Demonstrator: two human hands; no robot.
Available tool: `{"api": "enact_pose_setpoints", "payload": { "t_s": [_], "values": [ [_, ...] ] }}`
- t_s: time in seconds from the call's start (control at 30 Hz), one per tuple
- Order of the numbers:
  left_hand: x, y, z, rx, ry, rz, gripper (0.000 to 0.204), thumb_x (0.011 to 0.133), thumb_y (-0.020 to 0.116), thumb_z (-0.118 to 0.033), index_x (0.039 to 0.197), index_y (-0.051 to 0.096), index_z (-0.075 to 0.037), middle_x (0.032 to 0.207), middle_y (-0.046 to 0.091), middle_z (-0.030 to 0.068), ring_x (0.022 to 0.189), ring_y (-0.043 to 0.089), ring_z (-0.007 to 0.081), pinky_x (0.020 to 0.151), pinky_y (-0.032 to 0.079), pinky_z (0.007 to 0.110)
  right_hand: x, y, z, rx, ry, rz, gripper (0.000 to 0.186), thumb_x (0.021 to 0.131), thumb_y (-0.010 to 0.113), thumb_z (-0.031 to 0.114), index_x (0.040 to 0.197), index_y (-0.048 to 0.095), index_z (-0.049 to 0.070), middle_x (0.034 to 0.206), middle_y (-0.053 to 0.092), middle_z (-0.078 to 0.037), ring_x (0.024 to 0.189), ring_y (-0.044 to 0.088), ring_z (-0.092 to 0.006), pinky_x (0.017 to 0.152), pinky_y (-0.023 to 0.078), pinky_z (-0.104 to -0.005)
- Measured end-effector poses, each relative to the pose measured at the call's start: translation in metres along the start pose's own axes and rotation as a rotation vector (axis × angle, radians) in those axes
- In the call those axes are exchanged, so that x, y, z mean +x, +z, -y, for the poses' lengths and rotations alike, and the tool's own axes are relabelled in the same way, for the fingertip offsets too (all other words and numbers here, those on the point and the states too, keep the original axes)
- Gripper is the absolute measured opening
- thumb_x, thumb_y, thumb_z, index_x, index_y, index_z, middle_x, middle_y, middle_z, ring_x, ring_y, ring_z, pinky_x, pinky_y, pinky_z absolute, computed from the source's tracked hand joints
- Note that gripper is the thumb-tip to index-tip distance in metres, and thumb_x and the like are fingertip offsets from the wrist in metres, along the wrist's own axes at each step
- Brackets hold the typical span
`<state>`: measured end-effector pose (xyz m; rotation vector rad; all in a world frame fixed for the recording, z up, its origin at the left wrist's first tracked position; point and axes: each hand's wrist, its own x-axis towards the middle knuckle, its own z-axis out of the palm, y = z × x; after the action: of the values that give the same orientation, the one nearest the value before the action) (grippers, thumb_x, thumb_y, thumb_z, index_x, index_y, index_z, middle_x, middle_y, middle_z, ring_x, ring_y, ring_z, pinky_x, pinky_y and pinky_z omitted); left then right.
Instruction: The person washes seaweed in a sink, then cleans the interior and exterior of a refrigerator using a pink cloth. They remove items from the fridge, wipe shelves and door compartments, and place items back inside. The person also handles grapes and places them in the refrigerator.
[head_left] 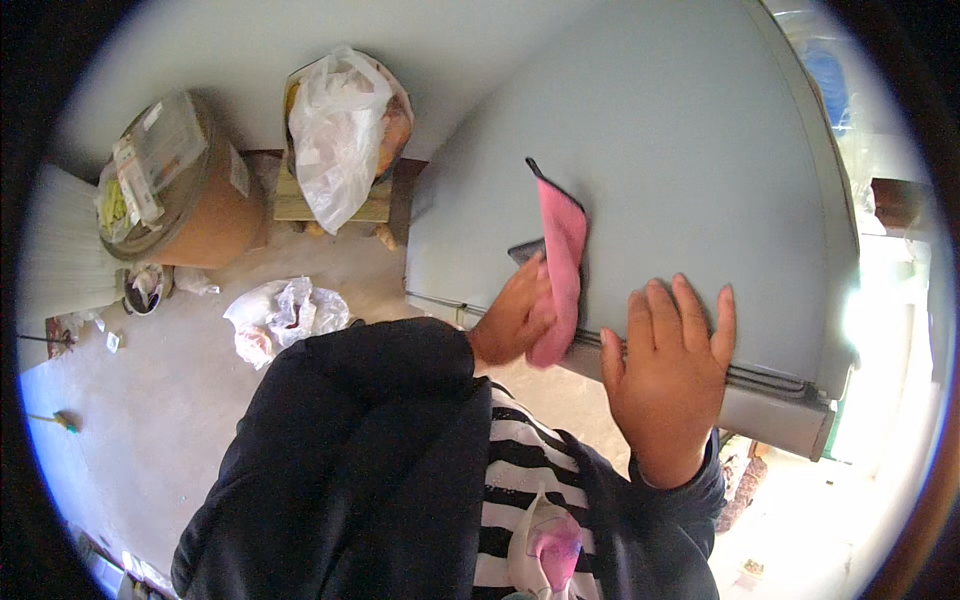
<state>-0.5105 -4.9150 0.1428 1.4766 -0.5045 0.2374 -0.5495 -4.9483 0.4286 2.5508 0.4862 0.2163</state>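
A pink cloth [564, 245] with dark edging and a grey underside is gripped in my left hand [515, 312]. It stands folded upright against a large pale grey panel [690, 170], which looks like the door of a big appliance. My fingertips are partly hidden by the cloth. To the right, my right hand [672, 375] lies flat with its fingers spread, across the panel's lower edge. Nothing is held in it. Dark grooved trim [765, 381] runs along that edge, on both sides of my hands.
At the far left stands a round brown drum [215, 205] with packages on top. Beside it, a white plastic bag [340, 130] rests on a small wooden stool [298, 203]. Another plastic bag [285, 315] lies on the floor, near a small pot [143, 290]. Bright light enters at right.
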Motion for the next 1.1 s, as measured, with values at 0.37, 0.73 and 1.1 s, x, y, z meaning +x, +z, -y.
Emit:
{"api": "enact_pose_setpoints", "payload": {
  "t_s": [0.37, 0.73, 1.1],
  "values": [
    [0.156, -0.022, 0.061, -0.645, -0.598, -0.327, 0.032, 0.101, 0.041, -0.029, 0.118, 0.054, -0.006, 0.066, 0.053, 0.0031, 0.049, 0.051, 0.014, 0.04, 0.039, 0.029, 0.002, -0.004, -0.003, 0.035, -0.01, -0.038, 0.042, 0.079, 0.07, 0.026, 0.111, 0.063, 0.0, 0.112, 0.063, -0.013, 0.111, 0.057, -0.0296, 0.111, 0.027, -0.0576],
    [0.134, -0.013, -0.043, -0.015, 0.318, -0.107, 0.05, 0.093, 0.057, -0.025, 0.137, 0.046, -0.004, 0.143, 0.042, 0.0244, 0.137, 0.035, 0.0412, 0.114, 0.026, 0.048, -0.01, 0.022, -0.01, 0.369, -0.417, -0.149, 0.032, 0.087, 0.055, 0.024, 0.108, 0.062, 0.0, 0.103, 0.063, -0.012, 0.1, 0.058, -0.0262, 0.096, 0.042, -0.0425],
    [-0.046, -0.067, -0.047, -0.214, -0.621, 0.363, 0.06, 0.093, 0.059, -0.029, 0.143, 0.035, -0.005, 0.142, 0.039, 0.0202, 0.133, 0.038, 0.0348, 0.111, 0.029, 0.044, -0.127, 0.063, -0.045, 1.067, -0.429, -0.405, 0.041, 0.08, 0.073, 0.019, 0.116, 0.065, 0.003, 0.118, 0.064, -0.011, 0.102, 0.064, -0.0288, 0.086, 0.051, -0.0393]
  ]
}}
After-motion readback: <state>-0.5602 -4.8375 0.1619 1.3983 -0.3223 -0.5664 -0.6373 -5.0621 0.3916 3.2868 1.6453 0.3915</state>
